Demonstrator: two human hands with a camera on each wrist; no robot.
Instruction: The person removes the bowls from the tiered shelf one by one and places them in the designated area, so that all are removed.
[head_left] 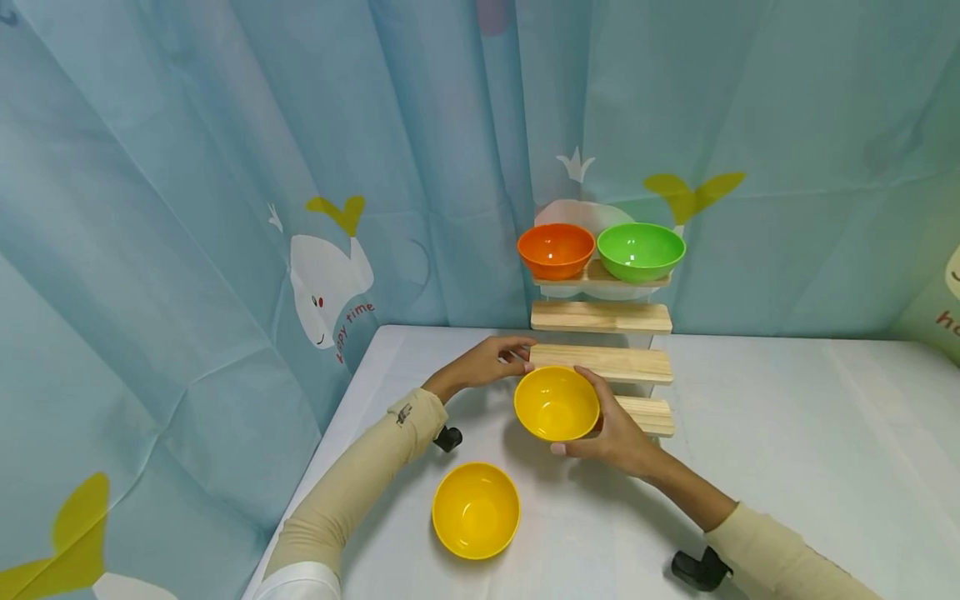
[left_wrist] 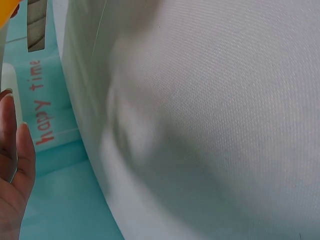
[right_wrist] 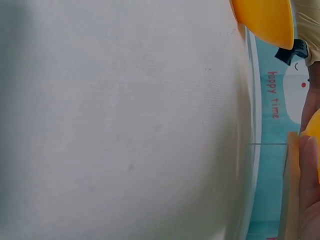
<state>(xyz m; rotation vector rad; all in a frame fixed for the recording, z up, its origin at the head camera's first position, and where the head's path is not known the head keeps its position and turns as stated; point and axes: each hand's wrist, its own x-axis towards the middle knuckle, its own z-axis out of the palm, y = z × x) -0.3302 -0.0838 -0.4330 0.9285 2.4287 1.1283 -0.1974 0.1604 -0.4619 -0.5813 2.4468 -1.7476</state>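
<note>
A yellow bowl (head_left: 557, 404) is held up in front of the wooden stepped rack (head_left: 602, 317), its inside facing the head camera. My right hand (head_left: 618, 437) grips it from the right, thumb low at the near side and fingers along the far side. Close to the bowl's upper left is my left hand (head_left: 487, 363), with loosely bent fingers and nothing held; whether a fingertip touches the rim or the rack, I cannot tell. Nearer to me, a second yellow bowl (head_left: 476, 511) stands upright on the white table (head_left: 795, 467).
On the rack's top step an orange bowl (head_left: 557, 252) and a green bowl (head_left: 641, 252) sit side by side. Behind the table hangs a blue patterned curtain (head_left: 450, 167). Black wrist devices (head_left: 701, 570) show under both forearms.
</note>
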